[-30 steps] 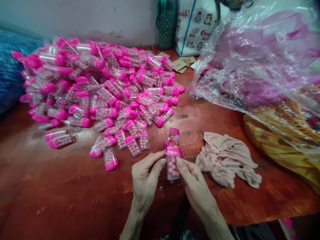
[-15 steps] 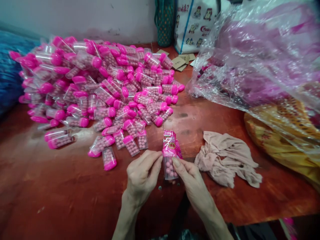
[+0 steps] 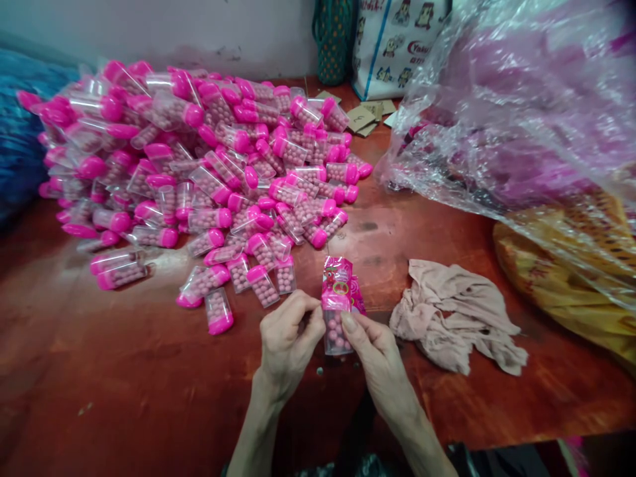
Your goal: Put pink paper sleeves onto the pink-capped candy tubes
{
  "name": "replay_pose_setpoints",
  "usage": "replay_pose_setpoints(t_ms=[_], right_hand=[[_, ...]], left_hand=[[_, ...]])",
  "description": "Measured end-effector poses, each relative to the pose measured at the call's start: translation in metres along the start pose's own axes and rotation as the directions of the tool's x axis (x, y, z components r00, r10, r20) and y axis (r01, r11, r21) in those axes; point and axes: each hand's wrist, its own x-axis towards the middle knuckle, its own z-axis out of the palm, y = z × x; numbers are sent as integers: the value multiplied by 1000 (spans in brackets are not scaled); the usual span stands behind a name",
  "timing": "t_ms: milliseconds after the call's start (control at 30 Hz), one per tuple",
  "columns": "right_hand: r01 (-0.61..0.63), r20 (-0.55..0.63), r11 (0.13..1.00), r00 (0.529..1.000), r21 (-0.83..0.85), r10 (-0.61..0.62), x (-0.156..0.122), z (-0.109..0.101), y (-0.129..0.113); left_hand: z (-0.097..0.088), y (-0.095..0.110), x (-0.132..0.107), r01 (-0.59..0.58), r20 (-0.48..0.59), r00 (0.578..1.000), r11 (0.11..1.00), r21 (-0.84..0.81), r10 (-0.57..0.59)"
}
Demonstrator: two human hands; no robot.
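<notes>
Both my hands pinch one small clear candy tube (image 3: 336, 329) filled with pink balls, held upright just above the red-brown table (image 3: 124, 391). A pink printed label (image 3: 337, 283) stands up from its top. My left hand (image 3: 289, 342) grips the tube's left side with curled fingers. My right hand (image 3: 373, 351) grips its right side, thumb on the front. A large pile of similar tubes with pink caps (image 3: 199, 165) lies behind, to the left.
A crumpled beige cloth (image 3: 457, 315) lies right of my hands. A big clear plastic bag (image 3: 517, 112) with pink contents and a yellow bag (image 3: 571, 285) fill the right side. Printed bags (image 3: 392, 46) stand at the wall. Blue fabric (image 3: 20, 139) is at far left.
My left fingers have curled tighter against the tube. The tube and both hands stay in nearly the same place; the view shifted slightly.
</notes>
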Motion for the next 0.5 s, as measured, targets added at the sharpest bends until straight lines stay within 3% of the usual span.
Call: replay_pose_setpoints(t_ms=[200,500], right_hand=[[0,-59,1000,998,28,1,-2,4,6],[17,-38,977,999,211,-9,-2,9,21]], left_hand=[[0,-5,-6,-66,-34,997,996,-52,64],[4,-8,-9,-126,-100,988,991,-39,122]])
